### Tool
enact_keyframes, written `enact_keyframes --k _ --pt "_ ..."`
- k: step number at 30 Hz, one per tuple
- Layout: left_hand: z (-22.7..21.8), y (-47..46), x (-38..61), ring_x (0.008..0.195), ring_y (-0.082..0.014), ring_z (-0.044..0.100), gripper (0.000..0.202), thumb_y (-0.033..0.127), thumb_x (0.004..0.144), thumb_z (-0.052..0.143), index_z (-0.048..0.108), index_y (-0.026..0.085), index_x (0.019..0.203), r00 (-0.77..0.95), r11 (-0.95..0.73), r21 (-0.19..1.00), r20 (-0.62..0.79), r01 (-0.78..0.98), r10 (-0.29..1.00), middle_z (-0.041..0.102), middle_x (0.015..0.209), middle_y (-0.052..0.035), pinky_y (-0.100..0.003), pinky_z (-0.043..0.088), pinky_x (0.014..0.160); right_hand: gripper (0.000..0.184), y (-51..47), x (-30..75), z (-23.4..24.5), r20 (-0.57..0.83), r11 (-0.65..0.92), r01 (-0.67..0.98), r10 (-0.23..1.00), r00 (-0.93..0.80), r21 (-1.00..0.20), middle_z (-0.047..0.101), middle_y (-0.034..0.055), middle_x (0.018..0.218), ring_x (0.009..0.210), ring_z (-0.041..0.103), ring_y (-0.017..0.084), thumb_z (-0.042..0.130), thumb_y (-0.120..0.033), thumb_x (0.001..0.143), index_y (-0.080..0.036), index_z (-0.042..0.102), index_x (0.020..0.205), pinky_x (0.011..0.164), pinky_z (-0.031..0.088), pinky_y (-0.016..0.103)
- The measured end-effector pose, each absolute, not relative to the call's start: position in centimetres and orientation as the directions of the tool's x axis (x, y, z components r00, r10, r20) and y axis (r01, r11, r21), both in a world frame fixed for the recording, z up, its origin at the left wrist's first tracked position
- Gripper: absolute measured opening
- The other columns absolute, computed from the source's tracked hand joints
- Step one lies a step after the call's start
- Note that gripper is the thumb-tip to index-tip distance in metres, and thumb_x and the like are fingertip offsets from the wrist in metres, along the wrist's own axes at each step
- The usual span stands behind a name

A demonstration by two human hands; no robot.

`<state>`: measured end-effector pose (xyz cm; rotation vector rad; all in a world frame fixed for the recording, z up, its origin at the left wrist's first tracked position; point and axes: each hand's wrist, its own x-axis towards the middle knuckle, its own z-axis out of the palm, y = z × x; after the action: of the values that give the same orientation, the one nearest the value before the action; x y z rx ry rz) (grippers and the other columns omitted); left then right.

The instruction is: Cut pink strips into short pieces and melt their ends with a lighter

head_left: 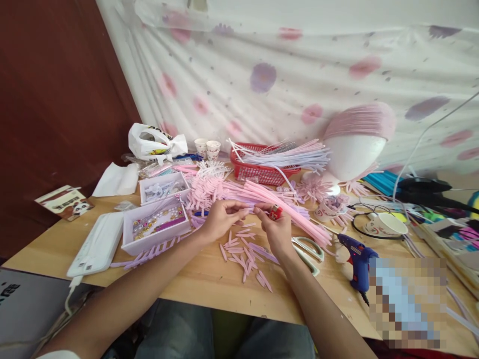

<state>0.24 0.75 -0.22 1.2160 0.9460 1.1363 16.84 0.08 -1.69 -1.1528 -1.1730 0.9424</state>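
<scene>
Lilac chenille stem (250,205), mostly hidden, above the middle of the counter (209,279), back from the front edge. Apparently pinched between closed fingertips of both left hand (224,217) and right hand (276,228). Too small to tell: any fold or twist. Probably best handled with light, even pressure, to spare the fuzz and avoid kinks. Keep wrists clear of the scissors (309,264) toward the right edge, and of the loose pink chenille pieces (235,250) nearer the front edge.

Light wood-brown counter (215,286), pale pink pieces (246,262) near its front edge, brighter pink stems (288,212) mid-counter, red basket (258,173) towards the back edge, white curtain (220,65) with pink and purple flowers.
</scene>
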Motion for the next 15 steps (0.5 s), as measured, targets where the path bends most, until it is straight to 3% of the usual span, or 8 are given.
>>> enact_keyframes --k 3,7,11,15 --pt "-0.5 0.7 0.3 0.066 -0.0141 0.065 0.036 0.045 0.065 0.086 0.079 0.015 0.084 0.172 -0.084 0.995 0.092 -0.049 0.981 0.074 0.080 -0.0051 -0.027 0.060 0.061 0.038 -0.3 16.6 -1.3 0.198 0.195 0.038 0.968 0.154 -0.980 0.054 -0.0014 0.066 0.051 0.033 0.009 0.077 -0.051 0.073 -0.017 0.069 0.089 0.047 0.024 0.026" --pt "-0.9 1.0 0.4 0.063 -0.0134 0.061 0.040 0.050 0.066 0.085 0.079 0.014 0.083 0.068 -0.107 0.992 0.111 -0.061 0.992 0.068 0.070 -0.0028 -0.025 0.058 0.056 0.048 -0.6 16.5 -1.3 0.076 0.086 -0.075 0.988 0.131 -0.993 0.039 -0.0051 0.061 0.048 0.020 0.009 0.050 -0.067 0.087 -0.020 0.058 0.080 0.044 0.014 0.026" --pt "-1.2 1.0 0.5 0.066 -0.0132 0.062 0.039 0.049 0.066 0.085 0.079 0.015 0.085 0.042 -0.102 0.990 0.107 -0.093 0.993 0.071 0.078 -0.0036 -0.023 0.058 0.054 0.046 -0.7 16.2 -1.8 -0.023 -0.024 -0.043 1.000 -0.018 -0.999 0.032 -0.0053 0.057 0.049 0.019 0.009 0.046 -0.061 0.088 -0.021 0.048 0.065 0.045 0.013 0.026" --pt "-1.5 0.9 0.6 0.068 -0.0130 0.063 0.037 0.048 0.068 0.084 0.080 0.017 0.088 0.051 -0.111 0.989 0.117 -0.102 0.992 0.073 0.085 -0.0039 -0.023 0.060 0.058 0.038 -0.8 15.9 -1.9 -0.031 -0.032 -0.066 0.999 -0.023 -0.997 0.032 -0.0052 0.056 0.048 0.020 0.010 0.045 -0.052 0.087 -0.021 0.047 0.065 0.045 0.014 0.025"
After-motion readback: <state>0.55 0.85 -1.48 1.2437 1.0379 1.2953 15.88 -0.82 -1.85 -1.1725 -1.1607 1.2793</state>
